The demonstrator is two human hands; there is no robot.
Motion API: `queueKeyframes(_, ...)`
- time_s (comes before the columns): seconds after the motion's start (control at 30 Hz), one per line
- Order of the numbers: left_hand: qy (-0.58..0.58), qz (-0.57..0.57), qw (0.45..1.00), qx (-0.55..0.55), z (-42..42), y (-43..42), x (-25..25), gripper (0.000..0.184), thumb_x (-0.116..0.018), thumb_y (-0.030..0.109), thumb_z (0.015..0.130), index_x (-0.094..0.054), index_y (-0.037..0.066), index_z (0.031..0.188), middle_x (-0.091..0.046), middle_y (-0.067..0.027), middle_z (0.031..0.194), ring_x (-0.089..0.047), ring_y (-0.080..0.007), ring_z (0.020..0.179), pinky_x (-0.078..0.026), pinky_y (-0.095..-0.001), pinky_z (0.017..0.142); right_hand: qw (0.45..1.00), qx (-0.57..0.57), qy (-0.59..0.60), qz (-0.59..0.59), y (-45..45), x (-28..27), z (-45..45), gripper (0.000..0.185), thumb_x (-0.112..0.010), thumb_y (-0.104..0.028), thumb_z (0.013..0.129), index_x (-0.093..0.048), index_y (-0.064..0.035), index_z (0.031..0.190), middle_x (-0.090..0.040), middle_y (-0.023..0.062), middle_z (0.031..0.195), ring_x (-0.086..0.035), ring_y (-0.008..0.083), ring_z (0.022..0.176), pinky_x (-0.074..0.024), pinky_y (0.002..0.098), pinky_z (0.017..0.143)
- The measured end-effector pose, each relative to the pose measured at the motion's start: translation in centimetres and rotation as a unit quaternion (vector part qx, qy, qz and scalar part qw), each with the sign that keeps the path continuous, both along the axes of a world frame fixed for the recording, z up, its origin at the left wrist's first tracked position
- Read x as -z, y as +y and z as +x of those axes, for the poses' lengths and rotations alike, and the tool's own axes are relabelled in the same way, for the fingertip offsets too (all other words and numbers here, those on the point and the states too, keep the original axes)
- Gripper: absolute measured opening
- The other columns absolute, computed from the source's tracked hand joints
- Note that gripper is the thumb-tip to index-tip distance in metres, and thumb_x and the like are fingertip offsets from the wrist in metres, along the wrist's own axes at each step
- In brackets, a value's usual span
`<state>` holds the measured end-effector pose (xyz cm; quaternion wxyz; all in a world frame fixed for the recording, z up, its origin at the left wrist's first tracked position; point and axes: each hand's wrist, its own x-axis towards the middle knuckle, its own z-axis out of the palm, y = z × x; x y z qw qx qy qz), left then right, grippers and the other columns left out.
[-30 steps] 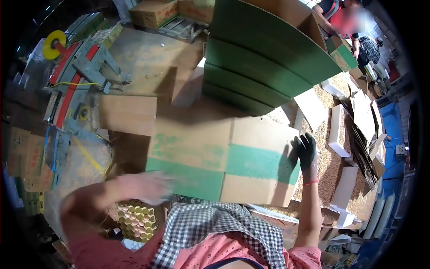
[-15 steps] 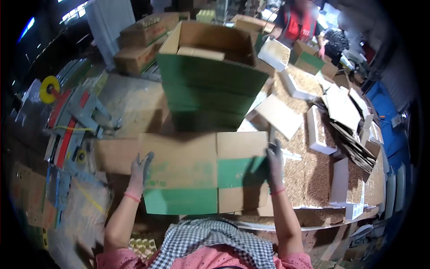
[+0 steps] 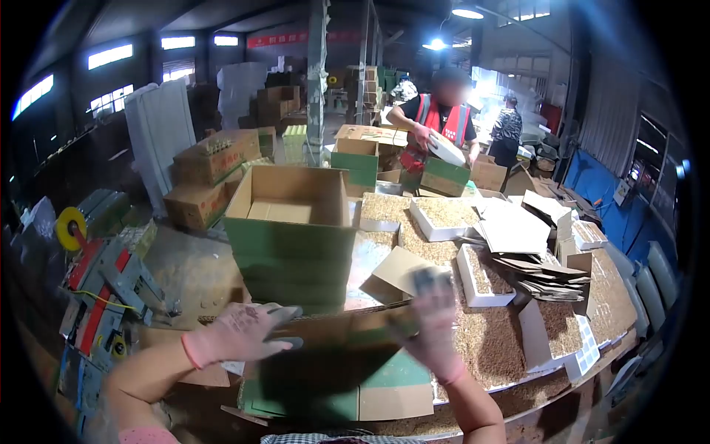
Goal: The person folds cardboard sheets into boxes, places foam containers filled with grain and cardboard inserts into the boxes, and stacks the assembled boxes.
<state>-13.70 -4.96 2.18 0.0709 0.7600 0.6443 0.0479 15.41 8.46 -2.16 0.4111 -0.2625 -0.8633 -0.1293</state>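
Observation:
A partly folded cardboard carton (image 3: pixel 396 403), brown with a green band, lies before me, with a raised panel casting a dark shadow across it. My left hand (image 3: pixel 240 333), in a pale glove with grey fingertips, is at the left end of the panel's upper edge. Its fingers are stretched out and the thumb is apart. At the right end, my right hand (image 3: pixel 435 325) is smeared by motion, with fingers raised and spread against the panel. Just beyond stands a tall, open green-and-brown box (image 3: pixel 292 255), with cardboard visible inside.
White trays (image 3: pixel 484 296) of brown granular material cover the table on the right, with stacked flat cardboard (image 3: pixel 543 274) among them. A red-and-grey machine (image 3: pixel 111 285) stands left. Across the table, a person in a red vest (image 3: pixel 447 122) handles a white tray over a green box.
My view has tilted up. The carton, lying flat before, now has a raised panel. My left hand has turned inward, and my right hand has shifted to the panel's upper edge.

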Motion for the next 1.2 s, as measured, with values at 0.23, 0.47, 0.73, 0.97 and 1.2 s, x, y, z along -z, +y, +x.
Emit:
queueKeyframes(0.23,-0.04,-0.167,0.97,-0.174,-0.1,3.2,-5.9,0.059,-0.047,0.041,0.094,-0.033,0.008,0.141,-0.05,-0.0281,0.128,-0.05,-0.0399,0.119,-0.039,-0.0446,0.099,0.942,-0.306,-0.013,-0.139,-0.9,1.5,4.0,0.023,-0.067,-0.035,0.071,-0.064,-0.0128,0.078,-0.062,0.0039,0.087,-0.057,0.0245,0.095,-0.0293,0.0557,0.107)
queueKeyframes(0.47,-0.216,0.264,0.932,0.124,8.5,2.0,0.8,0.064,-0.058,0.02,0.087,-0.031,-0.002,0.14,-0.035,-0.0244,0.143,-0.039,-0.0396,0.129,-0.03,-0.0426,0.109,0.902,-0.237,-0.316,-0.176,-1.1,4.9,-0.3,0.025,-0.06,-0.034,0.082,-0.062,-0.0093,0.088,-0.062,0.0132,0.091,-0.055,0.0335,0.097,-0.0309,0.049,0.106)
queueKeyframes(0.73,-0.21,-0.199,0.883,0.37,14.3,6.5,11.9,0.046,-0.031,0.035,0.101,-0.048,0.003,0.129,-0.044,-0.0223,0.138,-0.04,-0.0344,0.129,-0.03,-0.0444,0.109,0.991,0.03,-0.105,-0.075,9.6,-0.2,-2.9,0.063,-0.052,-0.039,0.092,-0.036,-0.0021,0.14,-0.034,0.0287,0.142,-0.027,0.046,0.133,-0.0231,0.0513,0.109)
queueKeyframes(0.97,-0.124,0.054,0.947,0.292,10.6,2.6,-0.2,0.075,-0.046,0.055,0.087,-0.045,-0.005,0.131,-0.038,-0.0372,0.133,-0.03,-0.0526,0.129,-0.018,-0.0604,0.109,0.88,-0.16,0.026,-0.447,1.0,7.9,0.8,0.061,-0.048,-0.035,0.096,-0.026,-0.0101,0.147,-0.036,0.0184,0.143,-0.041,0.035,0.127,-0.0325,0.0468,0.108)
queueKeyframes(1.2,-0.106,0.244,0.954,0.139,-2.0,2.8,9.2,0.086,-0.054,0.061,0.083,-0.035,0.002,0.142,-0.031,-0.0216,0.147,-0.026,-0.0395,0.135,-0.019,-0.049,0.112,-0.299,-0.093,0.626,-0.715,-6.4,13.8,7.3,0.05,-0.043,-0.02,0.1,-0.029,-0.0024,0.144,-0.04,0.0123,0.142,-0.037,0.0224,0.132,-0.0279,0.0334,0.112)
